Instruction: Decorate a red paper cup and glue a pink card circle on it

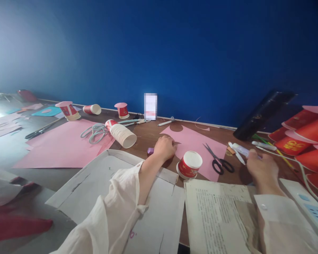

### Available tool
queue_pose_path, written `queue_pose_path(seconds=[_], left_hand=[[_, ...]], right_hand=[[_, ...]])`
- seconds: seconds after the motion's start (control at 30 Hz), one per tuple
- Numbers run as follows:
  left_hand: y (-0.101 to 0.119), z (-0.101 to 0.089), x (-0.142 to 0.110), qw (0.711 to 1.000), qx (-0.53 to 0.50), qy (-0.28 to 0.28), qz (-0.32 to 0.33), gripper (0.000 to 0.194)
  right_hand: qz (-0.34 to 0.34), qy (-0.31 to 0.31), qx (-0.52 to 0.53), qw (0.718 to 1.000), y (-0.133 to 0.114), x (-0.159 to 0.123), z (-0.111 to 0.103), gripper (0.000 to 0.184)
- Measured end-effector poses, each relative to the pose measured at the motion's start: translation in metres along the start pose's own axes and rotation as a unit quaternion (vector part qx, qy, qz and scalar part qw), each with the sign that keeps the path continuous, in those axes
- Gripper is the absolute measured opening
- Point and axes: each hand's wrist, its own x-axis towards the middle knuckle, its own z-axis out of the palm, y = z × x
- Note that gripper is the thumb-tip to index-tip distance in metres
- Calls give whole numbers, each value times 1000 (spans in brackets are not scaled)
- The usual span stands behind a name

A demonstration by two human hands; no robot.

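Note:
My left hand rests on the brown table at the left edge of a cut pink paper sheet. Its fingers are curled, and what is under them is hidden. Beside it lies a small purple cap. My right hand has its fingers closed round the near end of a pale lilac glue stick, low over the table. Between my hands stands a red and white paper cup, upside down. Black-handled scissors lie open on the pink sheet.
A stack of paper cups lies beside grey-handled scissors. Red cups are piled at far right, near a black cylinder and a power strip. A white cardboard piece and printed pages lie in front.

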Motion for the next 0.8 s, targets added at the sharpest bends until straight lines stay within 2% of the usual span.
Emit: queue_pose_path(seconds=[0.1, 0.23, 0.4, 0.8], left_hand=[[3, 0, 7, 1000, -2, -24, -15, 31], [6, 5, 12, 998, -21, -35, -48, 35], [5, 11, 12, 998, -20, -37, -52, 36], [5, 12, 6, 999, -17, -27, -44, 24]], right_hand=[[42, -38, -24, 998, -8, -5, -4, 54], [54, -66, -36, 996, -14, -9, -8, 55], [41, -78, -42, 995, -14, -9, -8, 54], [20, -87, -70, 994, -16, -13, -8, 56]])
